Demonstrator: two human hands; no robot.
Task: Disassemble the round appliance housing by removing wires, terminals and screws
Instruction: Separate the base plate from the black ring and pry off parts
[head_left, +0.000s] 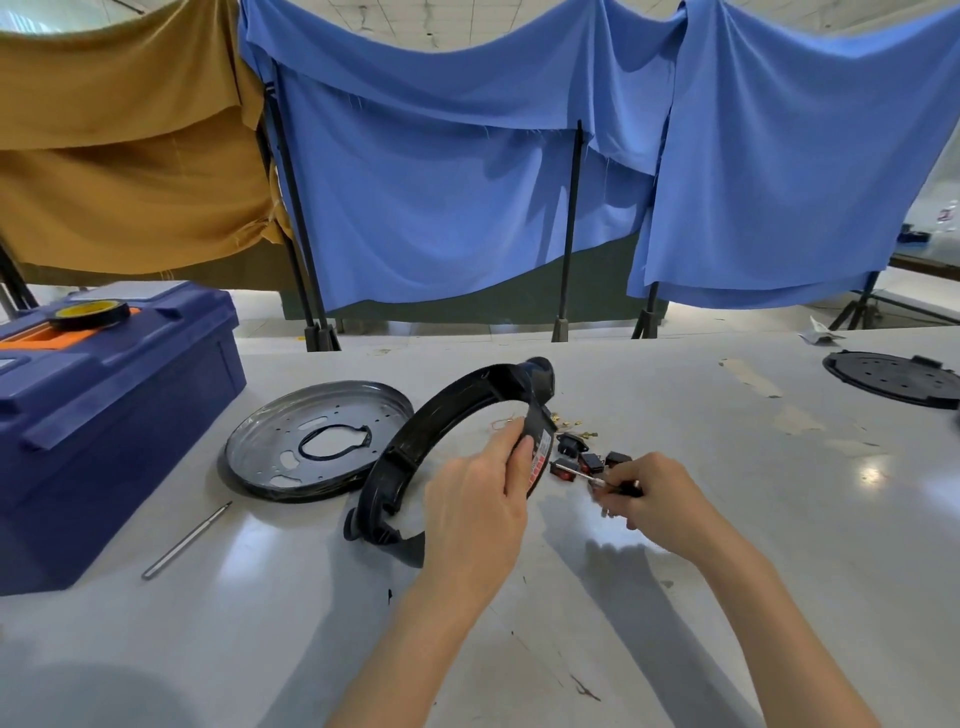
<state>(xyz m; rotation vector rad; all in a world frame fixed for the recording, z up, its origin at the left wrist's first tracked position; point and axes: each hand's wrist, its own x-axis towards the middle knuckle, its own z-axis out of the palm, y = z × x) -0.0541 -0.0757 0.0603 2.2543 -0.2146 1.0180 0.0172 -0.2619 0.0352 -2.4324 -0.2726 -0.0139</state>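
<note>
Currently: black ring housing (452, 410), tilted up off the worktop (753, 530), gripped at its labelled edge by my left hand (478, 499); right hand (654, 493) pinches what looks like a small screwdriver (587, 475). Already off: metal plate (270, 441), switches (589, 460), terminals (569, 422), lying loose beside it; remaining screws not visible.

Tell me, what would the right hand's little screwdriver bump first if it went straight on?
Most likely the black housing ring, by its red-and-white label, which the left hand holds tilted up. The right hand points the screwdriver that way; depth is hard to judge.
</note>
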